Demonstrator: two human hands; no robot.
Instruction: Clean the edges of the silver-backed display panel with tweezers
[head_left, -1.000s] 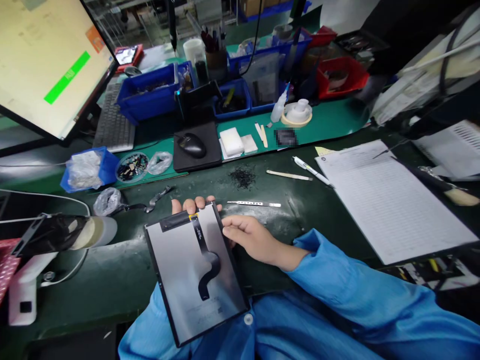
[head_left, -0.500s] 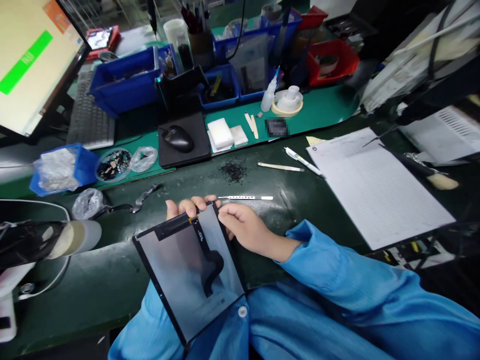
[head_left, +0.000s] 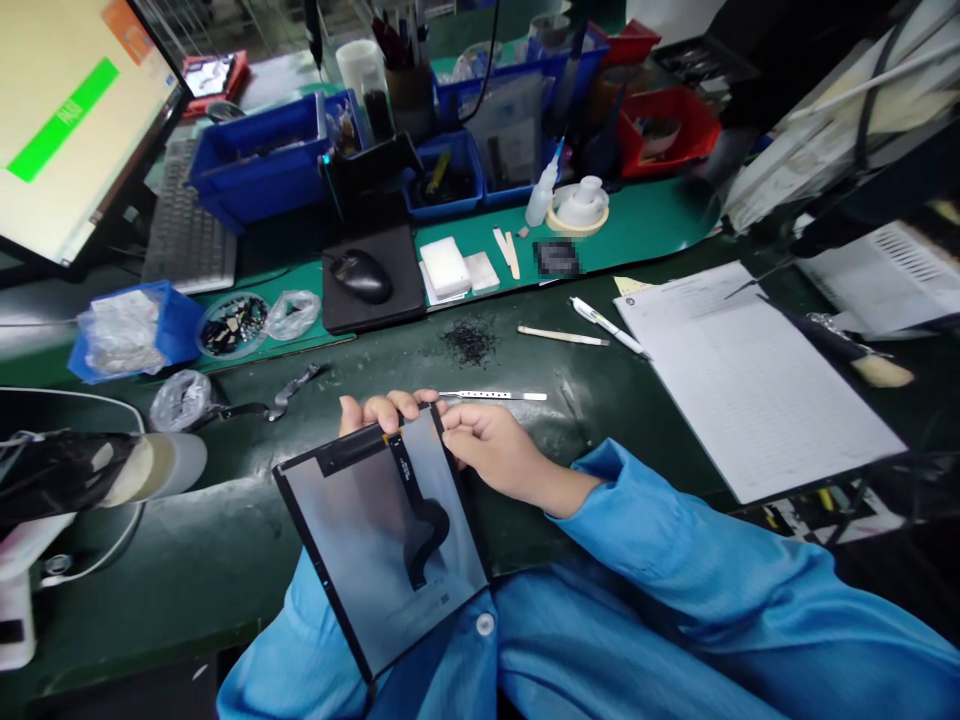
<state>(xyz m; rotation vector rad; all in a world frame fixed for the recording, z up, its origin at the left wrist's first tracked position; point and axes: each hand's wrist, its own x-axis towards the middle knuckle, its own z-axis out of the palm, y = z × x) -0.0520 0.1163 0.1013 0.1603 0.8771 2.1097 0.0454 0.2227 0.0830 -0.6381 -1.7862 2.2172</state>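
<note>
A tablet-sized display panel (head_left: 352,560) is held tilted over the lap, its grey back facing me. A black flex cable (head_left: 427,530) curves down that back from the top edge. My left hand (head_left: 386,408) supports the panel from behind, its fingertips curled over the top edge; the palm is hidden. At the upper right corner, my right hand (head_left: 499,450) pinches the panel's edge between thumb and fingers. Just beyond the hands, slim tweezers (head_left: 499,396) lie on the dark green bench (head_left: 225,560).
Black scraps (head_left: 470,342), a thin stick (head_left: 562,336), a pen (head_left: 607,325) and a lined sheet (head_left: 757,380) lie farther off. A mouse (head_left: 361,276) and blue bins (head_left: 259,160) stand behind. To the left are a monitor (head_left: 82,130) and a plastic cup (head_left: 176,465).
The view has shifted slightly, so the background sits a little farther right. Both hands keep their hold on the display panel, with hardly any movement.
</note>
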